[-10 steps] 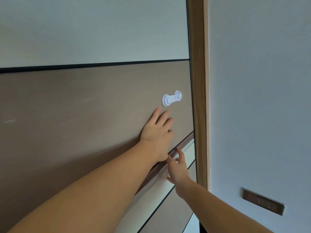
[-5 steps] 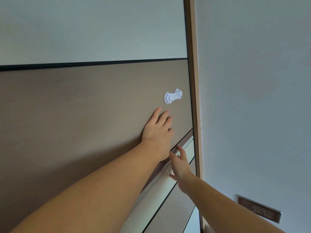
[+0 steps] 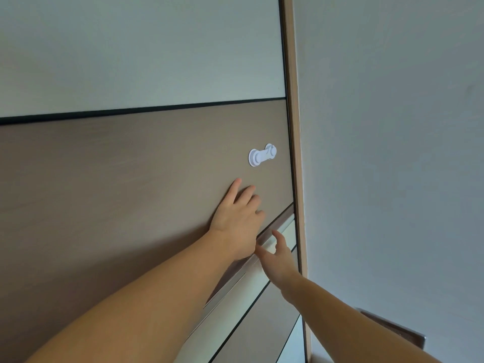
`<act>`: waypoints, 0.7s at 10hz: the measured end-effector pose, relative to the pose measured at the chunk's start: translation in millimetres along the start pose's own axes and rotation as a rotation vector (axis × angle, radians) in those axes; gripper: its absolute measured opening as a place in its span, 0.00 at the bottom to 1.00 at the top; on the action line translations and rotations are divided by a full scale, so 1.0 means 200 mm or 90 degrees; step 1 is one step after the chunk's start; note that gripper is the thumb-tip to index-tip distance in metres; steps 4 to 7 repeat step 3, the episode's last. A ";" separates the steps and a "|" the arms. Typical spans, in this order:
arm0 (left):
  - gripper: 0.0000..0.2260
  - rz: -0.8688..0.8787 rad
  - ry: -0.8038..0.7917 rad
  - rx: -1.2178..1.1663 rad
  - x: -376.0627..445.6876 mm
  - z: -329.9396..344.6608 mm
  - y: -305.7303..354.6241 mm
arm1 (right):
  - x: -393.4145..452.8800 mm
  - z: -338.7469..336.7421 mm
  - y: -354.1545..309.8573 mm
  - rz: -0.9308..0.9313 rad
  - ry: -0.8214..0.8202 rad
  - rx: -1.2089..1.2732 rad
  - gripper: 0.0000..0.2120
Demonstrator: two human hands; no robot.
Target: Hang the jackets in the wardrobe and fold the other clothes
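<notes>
Both hands spread flat, left hand [image 3: 237, 218] pressing the wardrobe door [image 3: 117, 192], right hand [image 3: 277, 258] seemingly touching its metal rail [image 3: 235, 281].

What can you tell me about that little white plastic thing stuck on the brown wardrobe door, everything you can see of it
The white latch looks like glossy plastic: a round disc at its left end, a smaller rounded cap at its right, joined by a short bar, lying roughly level and slightly raised to the right. It sits on the brown wardrobe door near the door's right edge, just short of the wooden frame. Nothing touches it; the left hand lies flat on the door just below it.
</notes>
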State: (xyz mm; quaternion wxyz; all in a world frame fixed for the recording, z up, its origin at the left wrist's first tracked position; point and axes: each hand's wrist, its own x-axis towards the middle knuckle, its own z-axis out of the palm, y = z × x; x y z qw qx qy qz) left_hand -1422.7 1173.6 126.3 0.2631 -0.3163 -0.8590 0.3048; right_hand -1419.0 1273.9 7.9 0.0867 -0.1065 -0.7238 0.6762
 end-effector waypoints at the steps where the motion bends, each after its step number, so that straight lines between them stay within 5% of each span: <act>1: 0.20 0.005 -0.003 -0.034 -0.10 -0.01 0.06 | -0.06 -0.15 -0.03 -0.100 0.030 -0.225 0.36; 3: 0.13 -0.066 -0.006 -0.198 -0.22 -0.13 0.10 | -0.19 -0.42 -0.21 -0.195 0.076 -0.564 0.35; 7: 0.13 -0.066 -0.006 -0.198 -0.22 -0.13 0.10 | -0.19 -0.42 -0.21 -0.195 0.076 -0.564 0.35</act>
